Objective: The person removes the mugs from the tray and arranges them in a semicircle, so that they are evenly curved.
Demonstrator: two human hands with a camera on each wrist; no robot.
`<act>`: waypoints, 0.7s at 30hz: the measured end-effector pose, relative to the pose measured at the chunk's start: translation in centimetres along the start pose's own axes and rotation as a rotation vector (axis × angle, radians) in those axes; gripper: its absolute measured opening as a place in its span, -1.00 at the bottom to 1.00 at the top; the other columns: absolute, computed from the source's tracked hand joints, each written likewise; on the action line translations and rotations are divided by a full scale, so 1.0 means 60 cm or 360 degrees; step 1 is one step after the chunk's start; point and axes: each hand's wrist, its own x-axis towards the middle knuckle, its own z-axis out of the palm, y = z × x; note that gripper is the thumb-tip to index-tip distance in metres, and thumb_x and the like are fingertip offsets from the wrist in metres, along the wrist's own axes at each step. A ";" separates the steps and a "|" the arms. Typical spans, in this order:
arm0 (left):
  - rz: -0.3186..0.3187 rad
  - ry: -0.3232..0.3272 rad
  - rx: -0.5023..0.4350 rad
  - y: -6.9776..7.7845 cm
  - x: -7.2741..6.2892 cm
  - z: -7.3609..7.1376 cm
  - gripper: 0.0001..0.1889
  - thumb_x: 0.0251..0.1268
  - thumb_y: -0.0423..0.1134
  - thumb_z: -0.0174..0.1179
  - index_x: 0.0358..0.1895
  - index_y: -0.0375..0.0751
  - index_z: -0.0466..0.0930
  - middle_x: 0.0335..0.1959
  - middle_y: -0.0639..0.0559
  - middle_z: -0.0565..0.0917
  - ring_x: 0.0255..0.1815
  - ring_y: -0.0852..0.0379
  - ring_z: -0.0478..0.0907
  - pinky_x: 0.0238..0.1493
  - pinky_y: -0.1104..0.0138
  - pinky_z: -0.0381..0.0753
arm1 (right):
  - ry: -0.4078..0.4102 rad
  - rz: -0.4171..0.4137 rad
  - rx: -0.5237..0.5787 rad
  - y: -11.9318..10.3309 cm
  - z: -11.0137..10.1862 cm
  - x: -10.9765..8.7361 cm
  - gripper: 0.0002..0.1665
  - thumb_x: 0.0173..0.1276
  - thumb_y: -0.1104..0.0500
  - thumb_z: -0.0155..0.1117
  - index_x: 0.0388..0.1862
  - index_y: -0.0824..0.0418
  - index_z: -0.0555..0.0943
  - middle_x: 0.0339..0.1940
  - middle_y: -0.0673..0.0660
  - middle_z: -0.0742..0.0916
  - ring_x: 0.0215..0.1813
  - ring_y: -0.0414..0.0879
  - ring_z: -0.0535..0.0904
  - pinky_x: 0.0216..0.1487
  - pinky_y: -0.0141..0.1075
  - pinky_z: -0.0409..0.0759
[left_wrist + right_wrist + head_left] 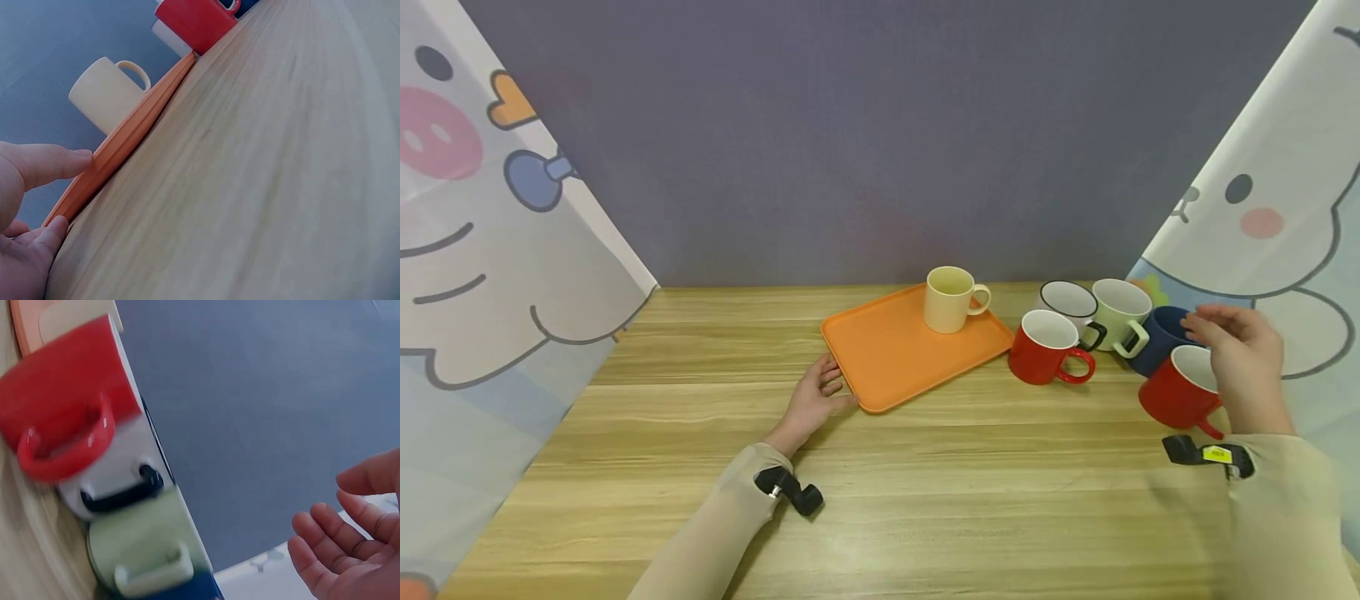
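Observation:
An orange tray (902, 350) lies on the table with a pale yellow mug (946, 304) upright at its back right. My left hand (810, 400) holds the tray's near left corner, thumb at the front side and fingers along the left edge; the left wrist view shows the thumb (59, 164) against the rim. Above the right-hand mugs hovers my right hand (1247, 354), fingers loosely bent around nothing. Nearest to it are a blue mug (1159, 342) and a red mug (1176, 396), both partly covered by other things in the head view.
Another red mug (1037, 354) stands by the tray's right corner. Behind it are a white mug (1063, 302) with a dark rim and black handle, and a light green mug (1116, 312). A grey wall (880, 142) backs the wooden table (925, 500); printed cloths hang at both sides.

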 end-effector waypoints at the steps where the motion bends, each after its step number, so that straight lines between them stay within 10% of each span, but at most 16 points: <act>1: -0.0003 0.0000 -0.0003 0.000 0.000 0.000 0.00 0.05 -0.54 0.39 0.51 -0.57 -0.09 0.41 -0.47 0.26 0.36 -0.35 0.32 0.39 -0.01 0.37 | -0.0019 -0.0015 0.0033 0.001 0.008 0.003 -0.79 0.43 0.38 0.16 -0.20 0.08 0.62 -0.32 -0.15 0.69 -0.31 -0.40 0.65 -0.20 -0.71 0.55; 11: 0.0023 -0.0020 -0.0042 0.005 -0.003 0.000 -0.01 0.06 -0.56 0.36 0.51 -0.59 -0.11 0.41 -0.50 0.23 0.38 -0.37 0.27 0.41 -0.04 0.34 | -0.0137 -0.0058 0.0047 -0.002 0.095 0.031 -0.81 0.39 0.43 0.16 -0.20 0.16 0.60 -0.36 -0.17 0.72 -0.30 -0.37 0.63 -0.24 -0.68 0.57; 21: 0.0004 -0.0007 -0.0014 0.005 -0.004 0.002 -0.01 0.07 -0.55 0.37 0.51 -0.58 -0.10 0.42 -0.48 0.23 0.38 -0.36 0.29 0.40 -0.03 0.35 | -0.0356 -0.0076 -0.0377 0.008 0.179 0.051 -0.89 0.50 0.28 0.13 -0.05 0.22 0.52 -0.27 -0.20 0.61 -0.20 -0.34 0.57 -0.14 -0.63 0.57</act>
